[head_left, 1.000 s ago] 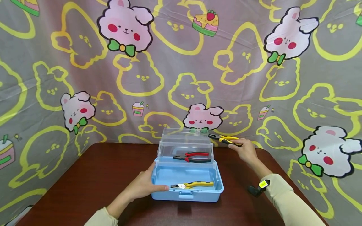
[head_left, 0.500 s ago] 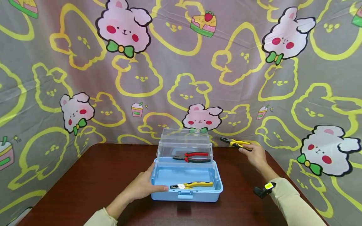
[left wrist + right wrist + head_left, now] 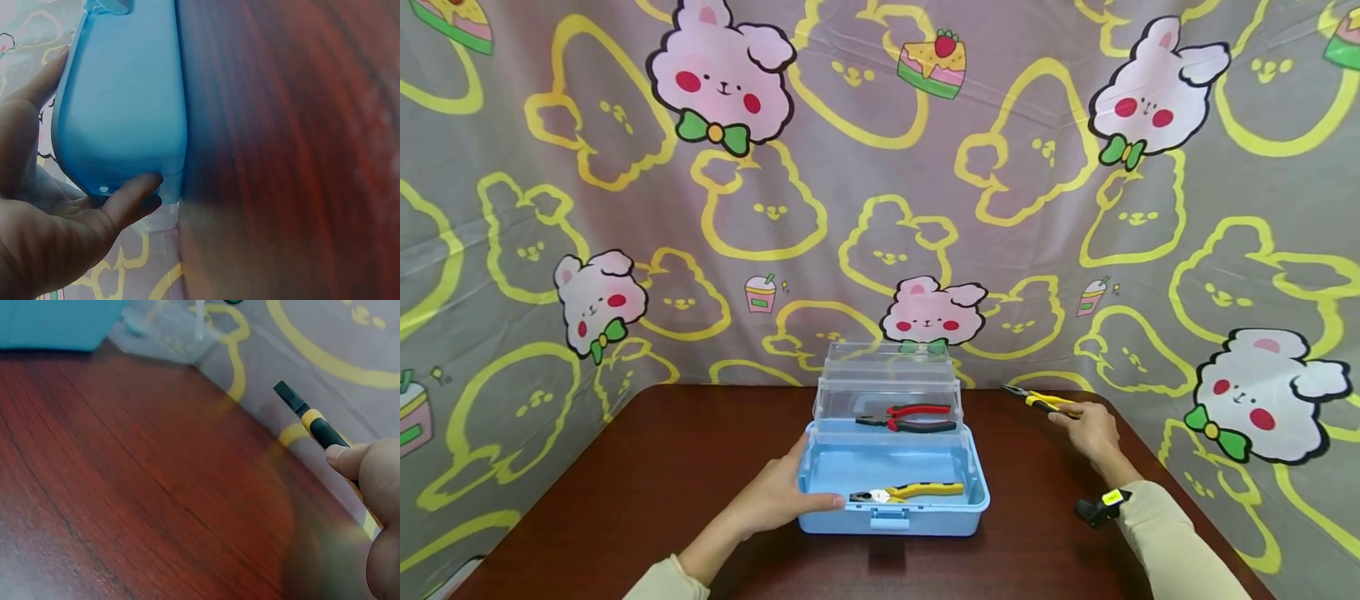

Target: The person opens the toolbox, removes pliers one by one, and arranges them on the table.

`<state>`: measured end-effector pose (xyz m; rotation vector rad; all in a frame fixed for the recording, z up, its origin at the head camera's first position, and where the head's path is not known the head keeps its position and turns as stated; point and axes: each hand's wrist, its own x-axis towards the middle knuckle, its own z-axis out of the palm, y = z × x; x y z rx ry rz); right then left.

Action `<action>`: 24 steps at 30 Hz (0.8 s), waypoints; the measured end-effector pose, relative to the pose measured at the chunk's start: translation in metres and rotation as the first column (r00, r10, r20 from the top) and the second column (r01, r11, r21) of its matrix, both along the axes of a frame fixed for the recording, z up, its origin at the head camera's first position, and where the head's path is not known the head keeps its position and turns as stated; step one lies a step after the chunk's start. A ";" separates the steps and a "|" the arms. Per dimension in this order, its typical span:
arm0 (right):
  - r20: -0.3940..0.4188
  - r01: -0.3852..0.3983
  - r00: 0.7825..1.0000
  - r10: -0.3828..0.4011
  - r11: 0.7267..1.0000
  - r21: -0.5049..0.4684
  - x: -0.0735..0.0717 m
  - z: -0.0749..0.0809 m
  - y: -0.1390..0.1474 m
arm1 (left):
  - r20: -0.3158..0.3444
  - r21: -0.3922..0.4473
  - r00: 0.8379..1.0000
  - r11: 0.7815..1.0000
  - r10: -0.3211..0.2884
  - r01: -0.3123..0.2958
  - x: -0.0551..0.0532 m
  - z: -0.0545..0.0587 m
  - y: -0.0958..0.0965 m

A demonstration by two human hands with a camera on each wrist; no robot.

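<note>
My left hand (image 3: pixel 782 492) grips the left end of a light-blue toolbox (image 3: pixel 891 521), with its thumb along the front rim; in the left wrist view the fingers (image 3: pixel 134 190) curve against the box's side (image 3: pixel 125 94). The clear lid (image 3: pixel 891 367) is raised. Yellow-handled pliers (image 3: pixel 925 490) lie inside near the front. Red-and-black pliers (image 3: pixel 917 419) rest on the clear tray behind. Out to the right, my right hand (image 3: pixel 1093 433) holds yellow-and-black pliers (image 3: pixel 1041 402) by the handles, their jaws pointing left toward the back. The right wrist view shows these pliers (image 3: pixel 325 431) raised above the table.
A dark red-brown wooden table (image 3: pixel 700 467) bears the toolbox. Behind its far edge hangs a grey curtain (image 3: pixel 880 167) with cartoon rabbits and yellow outlines, which also runs along both sides. A black wrist device (image 3: pixel 1101 508) sits on the right sleeve.
My right hand has carried the yellow-and-black pliers rightward and lower, away from the raised lid. The left hand and the toolbox have stayed in place.
</note>
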<state>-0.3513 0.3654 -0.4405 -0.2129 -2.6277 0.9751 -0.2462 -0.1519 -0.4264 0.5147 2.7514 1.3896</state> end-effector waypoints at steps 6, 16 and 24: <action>0.048 0.004 0.999 -0.005 1.000 0.021 -0.003 -0.010 0.004 | 0.006 -0.013 1.000 1.000 0.004 -0.004 -0.001 -0.001 -0.001; 0.169 -0.037 0.985 0.015 0.991 0.126 -0.008 -0.024 0.010 | -0.015 -0.023 1.000 1.000 0.009 -0.009 -0.001 -0.001 -0.001; 0.153 -0.035 0.988 0.012 0.988 0.147 -0.007 -0.026 0.012 | -0.017 -0.004 1.000 1.000 -0.004 0.003 -0.001 -0.003 -0.002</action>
